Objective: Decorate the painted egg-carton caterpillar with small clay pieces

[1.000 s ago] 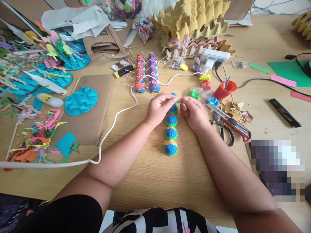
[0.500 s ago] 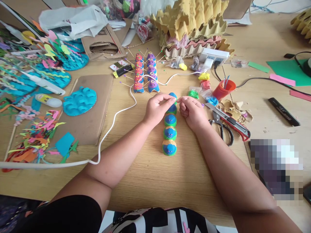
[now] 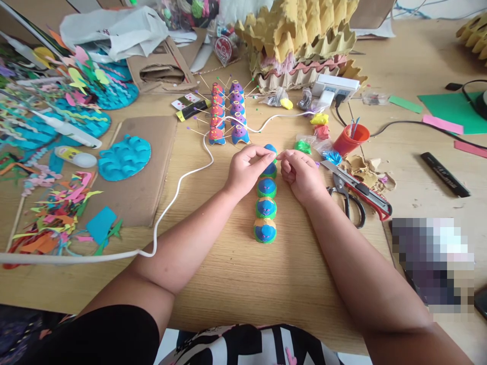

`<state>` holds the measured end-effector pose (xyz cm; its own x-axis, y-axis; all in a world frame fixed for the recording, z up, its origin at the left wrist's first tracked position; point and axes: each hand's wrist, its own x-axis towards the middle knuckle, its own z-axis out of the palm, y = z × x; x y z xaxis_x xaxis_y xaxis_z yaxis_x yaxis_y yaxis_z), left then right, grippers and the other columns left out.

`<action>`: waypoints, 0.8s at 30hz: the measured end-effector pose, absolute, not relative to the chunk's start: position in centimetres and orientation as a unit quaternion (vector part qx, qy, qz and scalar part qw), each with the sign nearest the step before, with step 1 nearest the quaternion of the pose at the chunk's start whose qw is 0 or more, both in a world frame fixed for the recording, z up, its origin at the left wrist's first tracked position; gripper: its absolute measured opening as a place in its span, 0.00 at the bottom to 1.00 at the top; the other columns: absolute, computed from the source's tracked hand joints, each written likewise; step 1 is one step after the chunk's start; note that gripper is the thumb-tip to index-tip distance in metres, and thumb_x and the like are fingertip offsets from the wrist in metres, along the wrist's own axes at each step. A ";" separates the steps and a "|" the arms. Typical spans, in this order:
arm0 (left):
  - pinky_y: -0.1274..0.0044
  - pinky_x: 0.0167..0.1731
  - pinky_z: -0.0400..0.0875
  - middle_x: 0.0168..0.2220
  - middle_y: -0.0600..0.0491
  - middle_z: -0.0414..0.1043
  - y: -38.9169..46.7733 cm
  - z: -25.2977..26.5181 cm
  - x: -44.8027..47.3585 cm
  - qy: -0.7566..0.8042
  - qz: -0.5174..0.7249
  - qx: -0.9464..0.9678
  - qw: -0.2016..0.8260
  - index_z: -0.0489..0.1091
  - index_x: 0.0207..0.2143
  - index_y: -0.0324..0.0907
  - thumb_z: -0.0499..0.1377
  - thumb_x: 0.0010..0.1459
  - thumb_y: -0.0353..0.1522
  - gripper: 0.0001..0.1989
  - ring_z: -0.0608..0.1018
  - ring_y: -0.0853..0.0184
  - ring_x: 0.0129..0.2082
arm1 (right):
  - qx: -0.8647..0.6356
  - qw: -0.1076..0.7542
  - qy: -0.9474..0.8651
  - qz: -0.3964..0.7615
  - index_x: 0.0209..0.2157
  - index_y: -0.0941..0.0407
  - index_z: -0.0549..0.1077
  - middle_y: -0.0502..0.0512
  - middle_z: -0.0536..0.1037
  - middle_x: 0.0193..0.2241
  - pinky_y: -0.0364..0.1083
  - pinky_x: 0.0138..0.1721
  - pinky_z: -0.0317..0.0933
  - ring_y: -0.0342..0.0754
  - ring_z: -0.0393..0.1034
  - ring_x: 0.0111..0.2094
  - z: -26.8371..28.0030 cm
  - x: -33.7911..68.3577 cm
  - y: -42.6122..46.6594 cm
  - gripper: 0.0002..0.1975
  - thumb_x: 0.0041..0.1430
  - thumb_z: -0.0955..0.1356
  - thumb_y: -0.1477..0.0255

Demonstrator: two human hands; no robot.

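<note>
Blue-and-green bumped strip [image 3: 265,209] lies on the table [image 3: 228,294], mid-scene, between the forearms. Long axis runs near to far, far end leaning slightly right. Bumps stand upward; the nearer ones carry small pink marks on their near-facing sides, with tan patches showing between them. Far end partly screened by the fingers.

Left hand [image 3: 249,170] just left of the strip's far part, thumb and forefinger tips pressed together, pointing right. Right hand [image 3: 300,175] just right of it, thumb and forefinger tips likewise together, other fingers curled in. Tips of the two hands nearly meet above the strip; too small to tell whether either pinches anything.

Farther and left: a red row [image 3: 217,114] and a purple row [image 3: 238,114], side by side, roughly parallel to the strip. White cord [image 3: 76,258] crosses by them. Right of the right hand: scissors [image 3: 345,195] partly under a utility knife [image 3: 359,191]; farther, a red-orange cup [image 3: 350,141] and green clay [image 3: 303,147]. Far side: stacked egg trays [image 3: 304,38].
</note>
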<state>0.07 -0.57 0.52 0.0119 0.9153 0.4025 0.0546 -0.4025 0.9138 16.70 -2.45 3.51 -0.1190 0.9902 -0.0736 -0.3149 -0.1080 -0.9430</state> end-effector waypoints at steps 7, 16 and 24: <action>0.71 0.52 0.78 0.41 0.50 0.86 -0.6 0.7 0.0 0.392 0.575 0.612 0.375 0.86 0.40 0.45 0.69 0.63 0.55 0.23 0.85 0.63 0.46 | -0.404 0.530 -0.409 0.624 0.28 0.54 0.75 0.42 0.61 0.18 0.44 0.24 0.38 0.38 0.48 0.20 3.4 16.7 -2.4 0.24 0.49 0.80 0.49; 0.69 0.56 0.79 0.42 0.49 0.87 -0.5 0.6 0.0 0.370 0.578 0.631 0.361 0.87 0.41 0.48 0.70 0.64 0.53 0.20 0.85 0.63 0.48 | -0.395 0.507 -0.456 0.615 0.31 0.54 0.77 0.42 0.62 0.19 0.43 0.24 0.40 0.38 0.48 0.22 3.0 16.9 -2.5 0.29 0.47 0.83 0.45; 0.68 0.58 0.79 0.45 0.50 0.87 -0.6 0.5 -0.1 0.364 0.568 0.630 0.384 0.87 0.43 0.48 0.69 0.64 0.54 0.21 0.86 0.61 0.50 | -0.397 0.510 -0.456 0.611 0.31 0.53 0.77 0.41 0.61 0.18 0.43 0.24 0.41 0.38 0.48 0.21 2.6 16.9 -2.4 0.27 0.47 0.83 0.46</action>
<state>-0.07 -0.65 0.55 0.0890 0.8954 0.4363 0.0224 -0.4397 0.8979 16.90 -2.42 2.63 -0.1633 0.9864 -0.0200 -0.2616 -0.0628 -0.9631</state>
